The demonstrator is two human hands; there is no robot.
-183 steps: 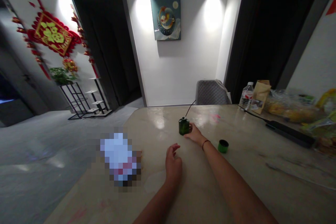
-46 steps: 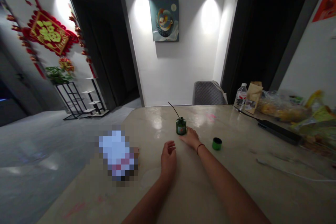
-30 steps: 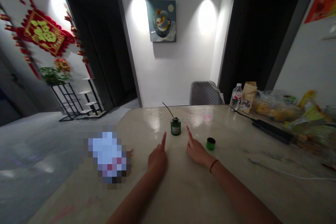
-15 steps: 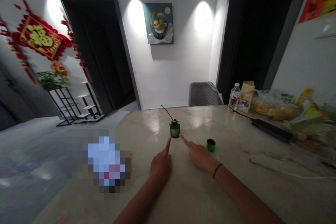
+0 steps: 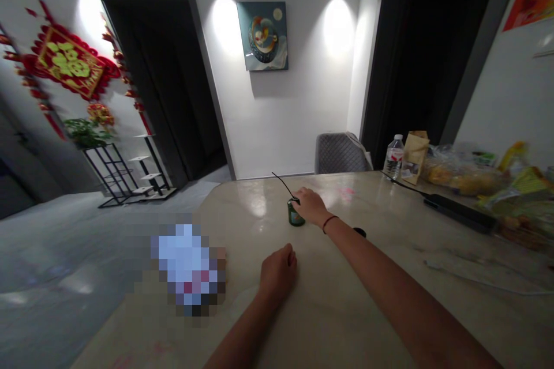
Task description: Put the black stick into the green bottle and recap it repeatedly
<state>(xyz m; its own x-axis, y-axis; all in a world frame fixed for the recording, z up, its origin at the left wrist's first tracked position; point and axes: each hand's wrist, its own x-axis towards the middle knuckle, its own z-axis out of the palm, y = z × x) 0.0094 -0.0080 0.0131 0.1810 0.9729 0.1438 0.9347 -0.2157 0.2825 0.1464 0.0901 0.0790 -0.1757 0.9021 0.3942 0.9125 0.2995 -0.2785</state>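
Note:
A small dark green bottle point(image 5: 295, 216) stands near the middle of the pale stone table point(image 5: 381, 300), with a thin black stick point(image 5: 282, 183) leaning out of its mouth to the upper left. My right hand point(image 5: 310, 205) reaches over the bottle's top, fingers closed around its neck where the stick enters. My left hand point(image 5: 279, 270) rests on the table nearer me, curled into a loose fist with nothing in it. The bottle's green cap point(image 5: 359, 232) lies just behind my right forearm, mostly hidden.
A blurred-out white object point(image 5: 188, 270) lies at the table's left edge. At the far right are a water bottle point(image 5: 393, 158), a paper bag point(image 5: 414, 150), bagged food point(image 5: 459, 170) and a black power strip point(image 5: 459, 213). A grey chair point(image 5: 340, 153) stands beyond the table.
Both index fingers pointed at the bottle half a second ago. Now my right hand has moved forward onto the bottle's top, and my left hand has drawn back and curled shut.

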